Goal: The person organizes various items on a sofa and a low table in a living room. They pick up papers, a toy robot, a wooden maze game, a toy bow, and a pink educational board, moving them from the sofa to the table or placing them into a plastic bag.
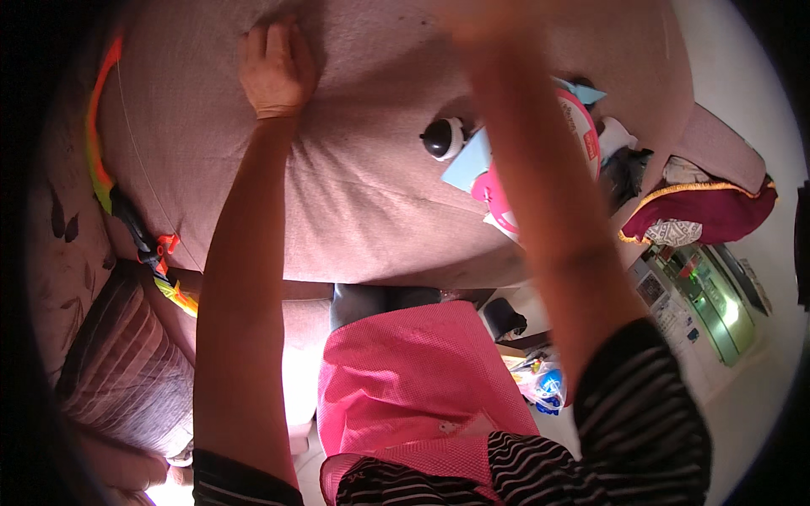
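Note:
My left hand (277,66) presses on the brown fabric of the sofa (380,209), its fingers curled; whether it grips the cloth is hard to tell. My right hand (500,16) is a blur at the top edge, and its hold cannot be made out. Below and left of my right forearm lies a small black and white round object (443,138). Partly under that forearm are a light blue flat piece (469,166) and a pink and white round item (577,123) bearing writing. A toy bow (101,158) in orange, yellow and black lies along the left side.
A striped cushion (130,354) is at lower left. On the right are a black plastic item (623,177), a maroon cloth with yellow trim (715,212) and a green-lit case (715,303). Below the forearm sits a clear bag with blue things (547,386). A pink apron (417,373) covers my front.

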A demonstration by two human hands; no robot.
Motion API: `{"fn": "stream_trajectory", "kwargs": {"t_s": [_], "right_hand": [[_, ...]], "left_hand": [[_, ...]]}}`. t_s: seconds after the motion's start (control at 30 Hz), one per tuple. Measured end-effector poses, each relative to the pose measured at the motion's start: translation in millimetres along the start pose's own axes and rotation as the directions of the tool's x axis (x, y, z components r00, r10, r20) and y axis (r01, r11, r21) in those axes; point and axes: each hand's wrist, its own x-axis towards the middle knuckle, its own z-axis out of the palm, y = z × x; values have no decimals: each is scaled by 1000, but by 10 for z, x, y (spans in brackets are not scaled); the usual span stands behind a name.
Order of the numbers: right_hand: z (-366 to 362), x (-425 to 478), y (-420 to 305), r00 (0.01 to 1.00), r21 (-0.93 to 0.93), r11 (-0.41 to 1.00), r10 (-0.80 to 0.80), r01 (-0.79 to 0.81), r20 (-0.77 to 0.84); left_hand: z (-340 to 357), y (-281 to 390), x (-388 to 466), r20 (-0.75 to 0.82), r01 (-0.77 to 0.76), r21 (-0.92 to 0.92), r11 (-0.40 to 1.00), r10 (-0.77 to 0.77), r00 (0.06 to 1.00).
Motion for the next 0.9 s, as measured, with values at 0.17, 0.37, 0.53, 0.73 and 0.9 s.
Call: {"fn": "stream_trajectory", "kwargs": {"t_s": [0.17, 0.37, 0.53, 0.73, 0.9], "right_hand": [[-1860, -2524, -537, 707, -3, 708, 706, -706, 40], [-3198, -3968, -710, 349, 347, 412, 908, -843, -231], [-3562, -4457, -297, 275, 365, 323, 945, -873, -178], [-3739, -4727, -736, 289, 307, 294, 955, -905, -63], [-3785, -4985, -1061, 33, 558, 46, 999, -829, -32]], "left_hand": [[-80, 156, 3, 210, 144, 45, 989, -151, 966], [-653, 538, 249, 417, 179, 30, 983, -175, 892], [-792, 1870, -103, 718, 128, -132, 983, 6, 696], [-244, 2107, -588, 849, -33, 149, 988, -111, 516], [-350, 1121, -592, 792, 243, -145, 959, -35, 609]]}}
